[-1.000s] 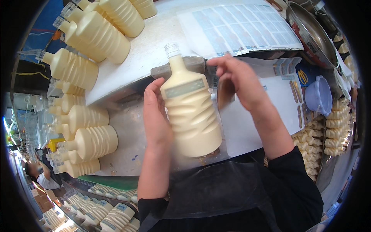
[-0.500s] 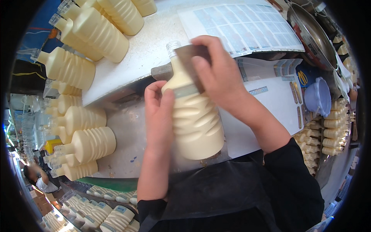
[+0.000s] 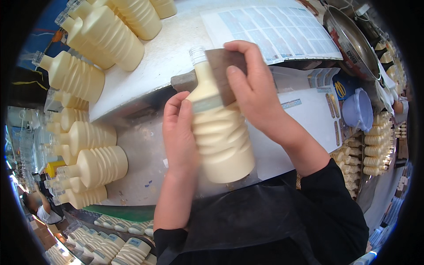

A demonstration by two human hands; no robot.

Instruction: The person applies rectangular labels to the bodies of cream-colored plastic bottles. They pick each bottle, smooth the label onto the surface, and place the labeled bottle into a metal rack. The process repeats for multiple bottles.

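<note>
In front of me a cream-coloured plastic bottle (image 3: 223, 145) with wavy ridges and a clear threaded neck lies at a slant. A pale blue-grey label strip (image 3: 206, 104) crosses its shoulder. My left hand (image 3: 179, 121) grips the bottle's left side, thumb resting near the strip's end. Between thumb and fingers, my right hand (image 3: 254, 84) holds a flat brown rectangular scraper (image 3: 224, 73), its edge against the bottle's shoulder just right of the neck and at the strip. The bottle's back is hidden.
Similar bottles (image 3: 101, 165) stand or lie along the left and upper left. Label sheets (image 3: 269, 33) cover the white ledge ahead; more strips (image 3: 291, 104) lie on white paper at right. Beyond are a lavender bucket (image 3: 358, 110) and a metal pan (image 3: 349, 37). A grey block (image 3: 183, 81) sits behind the bottle.
The scraper has turned to show more of its flat face and shifted slightly right. My left hand keeps its grip on the bottle. The whole view has drifted slightly left.
</note>
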